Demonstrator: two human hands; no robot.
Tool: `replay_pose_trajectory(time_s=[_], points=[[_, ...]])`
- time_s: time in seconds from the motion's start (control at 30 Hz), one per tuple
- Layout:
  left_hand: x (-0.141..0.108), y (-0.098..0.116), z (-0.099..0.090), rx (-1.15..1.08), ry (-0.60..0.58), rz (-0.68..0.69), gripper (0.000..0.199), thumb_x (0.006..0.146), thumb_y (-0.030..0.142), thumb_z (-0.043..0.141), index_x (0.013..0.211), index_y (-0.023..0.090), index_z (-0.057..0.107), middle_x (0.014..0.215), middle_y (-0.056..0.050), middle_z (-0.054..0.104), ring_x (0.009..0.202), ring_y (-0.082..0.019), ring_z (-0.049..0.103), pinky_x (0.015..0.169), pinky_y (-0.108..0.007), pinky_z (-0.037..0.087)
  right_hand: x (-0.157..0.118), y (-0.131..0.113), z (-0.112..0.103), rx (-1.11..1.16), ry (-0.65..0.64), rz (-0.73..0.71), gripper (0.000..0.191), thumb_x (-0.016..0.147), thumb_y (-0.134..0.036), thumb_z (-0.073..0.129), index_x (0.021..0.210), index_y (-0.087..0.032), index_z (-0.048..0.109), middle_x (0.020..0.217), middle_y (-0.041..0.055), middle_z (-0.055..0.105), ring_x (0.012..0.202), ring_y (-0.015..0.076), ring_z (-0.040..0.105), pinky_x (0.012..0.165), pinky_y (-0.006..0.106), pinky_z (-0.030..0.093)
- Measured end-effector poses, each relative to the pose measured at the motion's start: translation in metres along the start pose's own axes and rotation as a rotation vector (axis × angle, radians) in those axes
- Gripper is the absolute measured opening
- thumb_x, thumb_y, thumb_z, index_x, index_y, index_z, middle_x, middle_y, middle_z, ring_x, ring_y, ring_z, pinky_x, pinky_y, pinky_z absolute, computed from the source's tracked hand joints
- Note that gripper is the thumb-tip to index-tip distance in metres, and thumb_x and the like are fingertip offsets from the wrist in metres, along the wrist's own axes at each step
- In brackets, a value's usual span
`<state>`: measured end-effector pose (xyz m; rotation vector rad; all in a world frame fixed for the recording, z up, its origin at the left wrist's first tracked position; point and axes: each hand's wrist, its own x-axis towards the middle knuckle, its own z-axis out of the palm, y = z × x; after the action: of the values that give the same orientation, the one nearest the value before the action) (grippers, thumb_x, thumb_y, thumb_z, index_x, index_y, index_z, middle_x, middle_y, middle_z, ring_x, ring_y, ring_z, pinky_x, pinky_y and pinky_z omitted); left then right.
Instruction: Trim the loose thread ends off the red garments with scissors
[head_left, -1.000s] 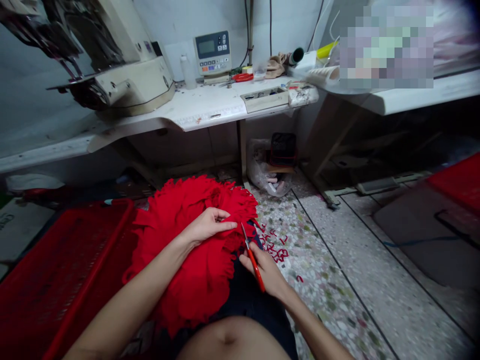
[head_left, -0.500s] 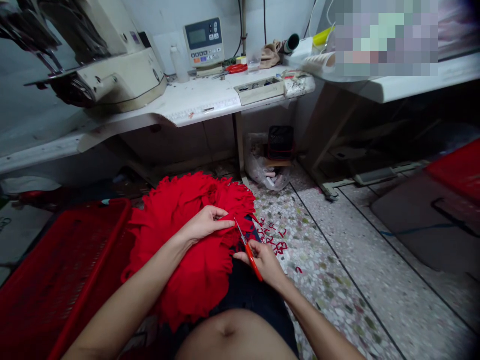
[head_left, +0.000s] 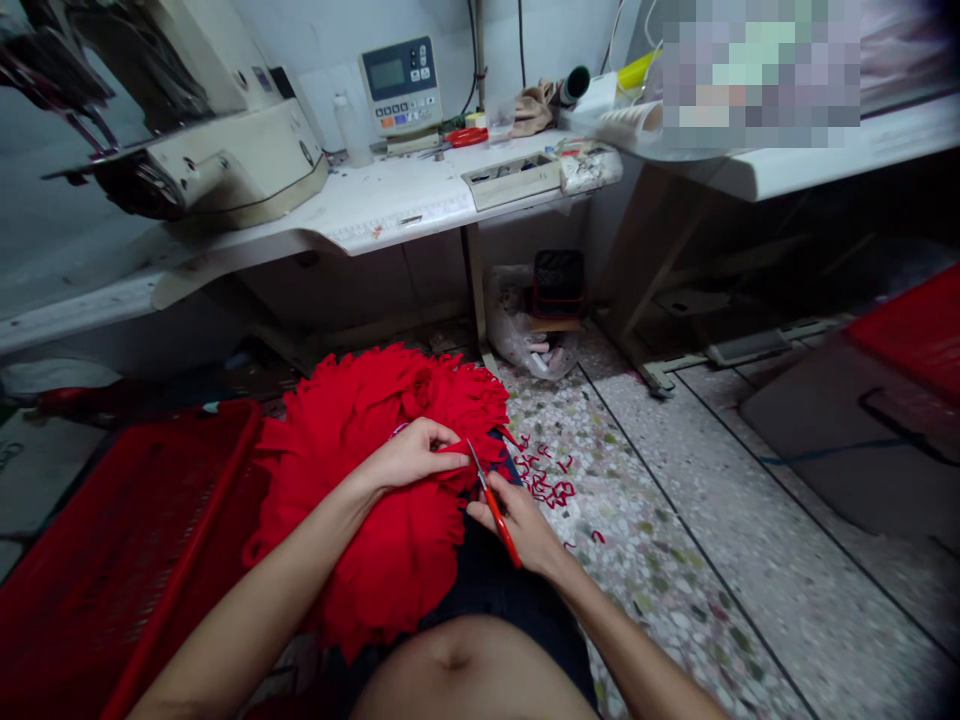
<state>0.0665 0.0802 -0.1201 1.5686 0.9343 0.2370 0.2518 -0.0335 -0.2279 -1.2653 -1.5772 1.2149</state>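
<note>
**Station check, seated position**

Far left of my left hand, a red plastic crate sits low, its rim just beside the red fringed fabric. Ahead of my hands and well beyond reach, a white sewing table carries an industrial sewing machine, a control panel and a pair of red-handled shears. Nothing stands between my hands and the work.

The fabric lies bunched in a thick mound on my lap, under and between both hands, with its cut fringe around the edge. My left hand is closed loosely over a fold, fingers curled and pressing into the cloth. My right hand is clenched around the orange-red scissors, whose tips meet the fabric edge just beside my left fingertips. Whether the blades are open, I cannot tell.

Right of my right hand, red scraps lie on the terrazzo floor. Farther ahead sits a clear plastic bag under the table; well to the right stands a second red crate.
</note>
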Motion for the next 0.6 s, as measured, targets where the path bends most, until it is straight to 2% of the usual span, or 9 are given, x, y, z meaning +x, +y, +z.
replay_pose_trajectory(time_s=[0.1,0.2,0.27,0.37,0.4,0.47,0.6], points=[[-0.004,0.002,0.001,0.057,-0.028,0.039,0.033,0.085,0.041,0.072,0.084,0.008,0.076,0.066,0.0,0.064,0.059,-0.01,0.05,0.057,-0.021,0.036,-0.002,0.005,0.004,0.035,0.053,0.04,0.047,0.089,-0.055,0.07,0.071,-0.022,0.042,0.06,-0.0079,0.037,0.056,0.0111,0.033,0.052,0.023,0.026],[-0.015,0.005,-0.005,0.127,-0.035,0.107,0.03,0.086,0.039,0.072,0.087,0.009,0.077,0.077,-0.003,0.071,0.069,-0.013,0.059,0.065,-0.021,0.044,-0.012,0.014,0.009,0.149,0.108,0.073,0.055,0.082,-0.057,0.077,0.065,-0.022,0.038,0.057,-0.0083,0.034,0.053,0.01,0.032,0.049,0.023,0.024],[-0.028,0.008,-0.014,0.169,-0.101,0.123,0.028,0.086,0.038,0.074,0.088,0.01,0.078,0.081,-0.006,0.074,0.074,-0.015,0.064,0.071,-0.022,0.048,-0.021,0.021,0.01,0.258,0.145,0.121,0.055,0.079,-0.058,0.078,0.066,-0.023,0.039,0.055,-0.0083,0.037,0.05,0.0098,0.035,0.047,0.023,0.027],[-0.046,0.01,-0.033,0.125,-0.272,-0.041,0.033,0.087,0.042,0.073,0.092,0.01,0.077,0.064,-0.005,0.072,0.057,-0.013,0.065,0.061,-0.021,0.05,-0.029,0.028,0.005,0.362,0.228,0.247,0.053,0.078,-0.062,0.078,0.066,-0.023,0.043,0.049,-0.008,0.042,0.042,0.0107,0.041,0.042,0.023,0.029],[-0.05,0.01,-0.039,0.098,-0.285,-0.105,0.035,0.087,0.044,0.073,0.095,0.01,0.076,0.059,-0.005,0.07,0.052,-0.013,0.064,0.057,-0.021,0.05,-0.029,0.029,0.002,0.374,0.258,0.281,0.053,0.077,-0.063,0.078,0.066,-0.023,0.044,0.047,-0.0077,0.044,0.04,0.0109,0.041,0.041,0.023,0.03],[-0.051,0.009,-0.047,0.051,-0.168,-0.152,0.038,0.088,0.047,0.071,0.097,0.01,0.073,0.058,-0.005,0.071,0.05,-0.013,0.065,0.054,-0.021,0.051,-0.027,0.032,-0.004,0.384,0.308,0.319,0.053,0.074,-0.063,0.081,0.065,-0.023,0.047,0.045,-0.0071,0.046,0.037,0.0112,0.042,0.039,0.023,0.03],[-0.028,0.0,-0.046,0.024,0.32,-0.065,0.038,0.09,0.049,0.067,0.096,0.011,0.066,0.061,-0.004,0.07,0.054,-0.013,0.067,0.054,-0.02,0.052,-0.014,0.032,-0.009,0.41,0.311,0.316,0.052,0.069,-0.061,0.085,0.067,-0.022,0.05,0.045,-0.0062,0.05,0.037,0.0118,0.044,0.038,0.022,0.031]])
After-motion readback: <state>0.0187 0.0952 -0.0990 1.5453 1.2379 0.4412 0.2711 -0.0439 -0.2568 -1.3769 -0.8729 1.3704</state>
